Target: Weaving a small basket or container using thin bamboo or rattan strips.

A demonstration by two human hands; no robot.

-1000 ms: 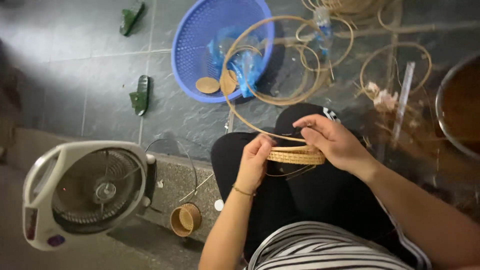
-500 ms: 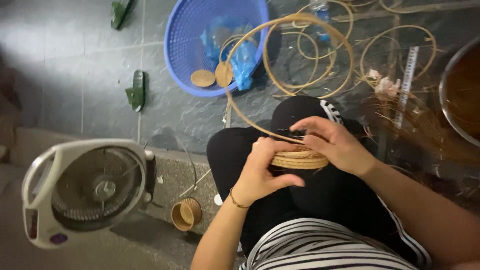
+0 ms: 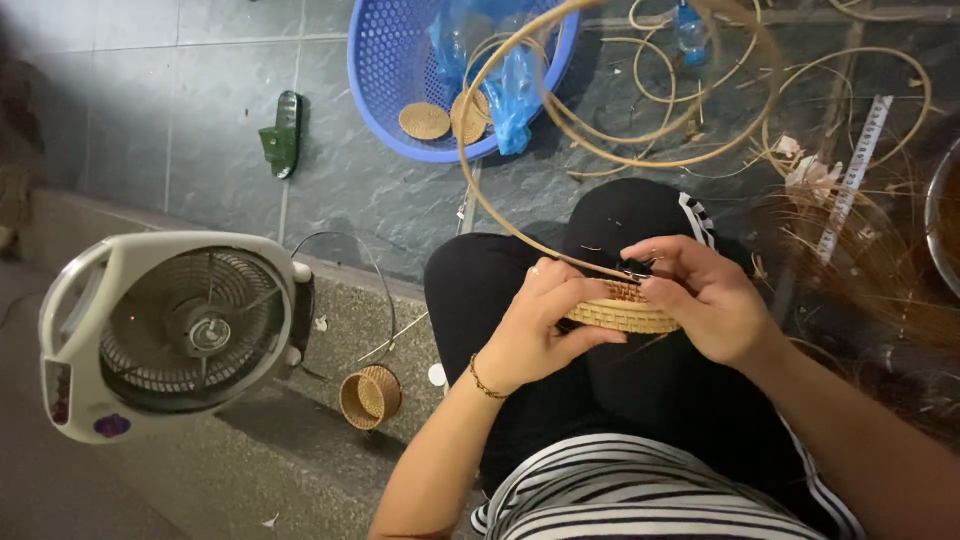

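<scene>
1. Since the earlier picture, the left hand point(image 3: 535, 330) has turned a little, and its thumb now lies flat under the small woven basket point(image 3: 622, 312). The big cane loop point(image 3: 610, 110) has swung higher and wider over the floor.
2. The small woven basket sits on the person's lap, over the black trousers point(image 3: 600, 400), between the two hands.
3. The left hand is curled around the left side of the basket. Its fingers are bent over the rim and its thumb is stretched out below. It has a firm hold of the basket.
4. The right hand point(image 3: 705, 300) is on the right side of the basket. Its fingertips are pinched together at the top edge, right where the thin cane strip meets the rim. It is nearly closed, pinching the strip.
5. The cane loop starts at the basket and curves up in a big ring over the grey tiled floor point(image 3: 200, 120).
6. A blue plastic basket point(image 3: 385, 85) lies on the floor past the knees. Inside it are two small round woven discs point(image 3: 425, 121) and a blue plastic bag point(image 3: 510, 80).
7. A white fan point(image 3: 165, 335) stands on a stone step at the left. A tiny woven cup point(image 3: 370, 397) lies just beside it.
8. A green sandal point(image 3: 282, 135) lies on the floor, well apart from the hands.
9. More cane rings and loose straw point(image 3: 860, 260) lie at the right.
</scene>
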